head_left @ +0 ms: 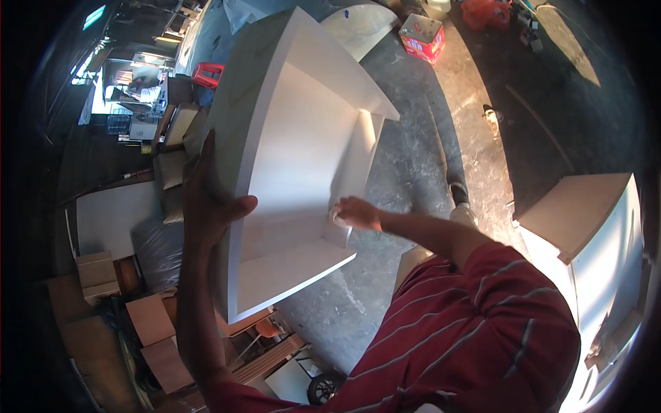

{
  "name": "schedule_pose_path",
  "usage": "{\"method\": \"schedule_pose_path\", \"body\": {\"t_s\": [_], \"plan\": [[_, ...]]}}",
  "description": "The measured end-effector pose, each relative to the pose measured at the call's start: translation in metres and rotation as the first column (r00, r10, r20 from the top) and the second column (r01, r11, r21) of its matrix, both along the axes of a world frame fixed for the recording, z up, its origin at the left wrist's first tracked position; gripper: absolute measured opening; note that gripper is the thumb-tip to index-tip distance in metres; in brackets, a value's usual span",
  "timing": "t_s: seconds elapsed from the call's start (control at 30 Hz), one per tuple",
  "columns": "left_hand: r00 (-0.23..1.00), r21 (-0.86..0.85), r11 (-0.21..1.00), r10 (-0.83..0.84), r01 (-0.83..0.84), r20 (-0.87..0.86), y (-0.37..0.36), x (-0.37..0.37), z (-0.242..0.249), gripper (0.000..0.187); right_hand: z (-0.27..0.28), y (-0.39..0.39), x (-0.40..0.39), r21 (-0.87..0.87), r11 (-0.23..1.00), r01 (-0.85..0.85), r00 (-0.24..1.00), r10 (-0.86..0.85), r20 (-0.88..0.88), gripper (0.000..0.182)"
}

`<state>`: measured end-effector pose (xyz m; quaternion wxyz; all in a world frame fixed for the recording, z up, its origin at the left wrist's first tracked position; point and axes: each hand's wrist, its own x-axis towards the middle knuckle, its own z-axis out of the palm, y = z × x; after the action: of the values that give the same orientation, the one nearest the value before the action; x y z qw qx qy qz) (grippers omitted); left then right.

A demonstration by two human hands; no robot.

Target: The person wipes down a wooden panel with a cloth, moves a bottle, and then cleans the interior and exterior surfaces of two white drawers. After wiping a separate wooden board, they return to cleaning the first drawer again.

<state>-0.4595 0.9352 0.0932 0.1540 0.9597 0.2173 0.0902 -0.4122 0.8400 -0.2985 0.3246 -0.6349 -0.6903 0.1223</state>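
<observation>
Cabinet (pixel 296 158) sits tilted; left hand (pixel 205 189), partly closed, thumb over near rim, apparently steadies it; right hand (pixel 358 213) grips pale wad (pixel 336 215) by far rim.

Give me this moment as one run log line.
Left hand: gripping white cabinet | right hand: holding pale item by opposite side | cabinet: tilted, open face showing

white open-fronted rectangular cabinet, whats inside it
Inside the white open-fronted rectangular cabinet, only bare white panels show. The right hand and the small pale object it holds cover part of the side, so anything behind them is hidden.
</observation>
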Motion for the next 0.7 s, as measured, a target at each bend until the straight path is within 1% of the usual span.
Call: {"method": "schedule_pose_path", "body": {"t_s": [0.03,0.07,0.1,0.13,0.17,0.23,0.27,0.3,0.33,0.37,0.4,0.43,0.47,0.5,0.53,0.57,0.6,0.63,0.67,0.7], "plan": [[1.000,-0.028,0.999,0.018,-0.017,0.021,0.000,-0.007,-0.001,0.107,0.005,0.000,0.012,0.011,0.999,-0.040,0.999,0.040,0.037,0.020],[1.000,-0.026,0.999,0.020,-0.019,0.014,-0.002,-0.013,0.001,0.107,-0.023,0.021,0.025,0.101,0.991,0.087,0.990,-0.097,0.100,0.019],[0.999,-0.040,0.999,0.001,0.001,0.048,-0.005,-0.018,0.003,0.108,-0.019,0.030,0.045,0.027,0.958,0.286,0.911,-0.281,0.302,0.016],[0.996,-0.057,0.998,-0.014,0.019,0.083,-0.009,-0.023,0.005,0.110,0.009,0.028,0.064,0.031,0.870,0.492,0.740,-0.437,0.512,0.014],[0.997,-0.060,0.998,-0.005,0.010,0.078,-0.012,-0.023,0.004,0.110,0.035,0.034,0.088,-0.046,0.795,0.605,0.773,-0.573,0.274,0.014],[0.986,0.086,0.990,-0.125,0.115,0.114,-0.018,-0.027,0.011,0.107,0.042,0.045,0.089,0.220,0.667,0.711,0.642,-0.745,0.183,0.013],[0.988,0.172,0.976,-0.144,0.133,0.054,-0.018,-0.029,0.018,0.103,0.038,0.053,0.070,0.151,0.705,0.693,0.667,-0.707,0.237,0.014],[0.989,0.171,0.977,-0.136,0.125,0.056,-0.025,-0.026,0.024,0.103,0.037,0.061,0.047,0.083,0.735,0.673,0.690,-0.664,0.289,0.014],[0.982,0.146,0.977,-0.170,0.157,0.085,-0.035,-0.020,0.029,0.102,0.053,0.050,0.018,0.014,0.780,0.625,0.780,-0.625,0.035,0.014],[0.972,0.123,0.974,-0.204,0.190,0.115,-0.044,-0.017,0.031,0.101,0.031,0.059,-0.006,0.151,0.884,0.442,0.894,-0.449,0.009,0.013],[0.962,0.260,0.943,-0.245,0.206,0.125,-0.049,-0.015,0.032,0.100,0.026,0.058,-0.032,0.244,0.917,0.315,0.944,-0.328,0.016,0.014],[0.962,0.268,0.941,-0.244,0.204,0.125,-0.053,-0.015,0.032,0.100,0.029,0.058,-0.053,0.252,0.940,0.229,0.972,-0.206,-0.113,0.016],[0.961,0.311,0.928,-0.251,0.203,0.120,-0.057,-0.013,0.032,0.099,0.042,0.055,-0.070,0.181,0.964,0.196,0.977,-0.178,-0.114,0.018],[0.958,0.354,0.912,-0.261,0.206,0.115,-0.060,-0.010,0.033,0.097,0.044,0.059,-0.082,0.159,0.971,0.180,0.982,-0.170,-0.077,0.017],[0.957,0.360,0.909,-0.267,0.211,0.112,-0.062,-0.007,0.036,0.097,0.042,0.059,-0.089,0.217,0.954,0.208,0.977,-0.190,-0.099,0.017],[0.958,0.294,0.931,-0.262,0.217,0.120,-0.065,-0.006,0.038,0.097,0.044,0.054,-0.093,0.266,0.934,0.239,0.969,-0.211,-0.128,0.016],[0.958,0.219,0.949,-0.257,0.226,0.124,-0.068,-0.005,0.038,0.097,0.041,0.043,-0.092,0.255,0.934,0.250,0.966,-0.221,-0.138,0.016],[0.955,0.207,0.948,-0.269,0.241,0.121,-0.064,-0.007,0.037,0.097,0.036,0.029,-0.084,0.212,0.976,0.057,0.996,-0.072,0.061,0.014],[0.960,0.141,0.960,-0.258,0.242,0.105,-0.052,-0.011,0.036,0.098,0.033,0.015,-0.069,0.133,0.983,-0.126,0.963,0.089,0.256,0.011],[0.964,0.077,0.967,-0.250,0.244,0.092,-0.041,-0.013,0.034,0.099,0.023,-0.005,-0.056,0.217,0.953,-0.213,0.938,0.137,0.318,0.008]]}}
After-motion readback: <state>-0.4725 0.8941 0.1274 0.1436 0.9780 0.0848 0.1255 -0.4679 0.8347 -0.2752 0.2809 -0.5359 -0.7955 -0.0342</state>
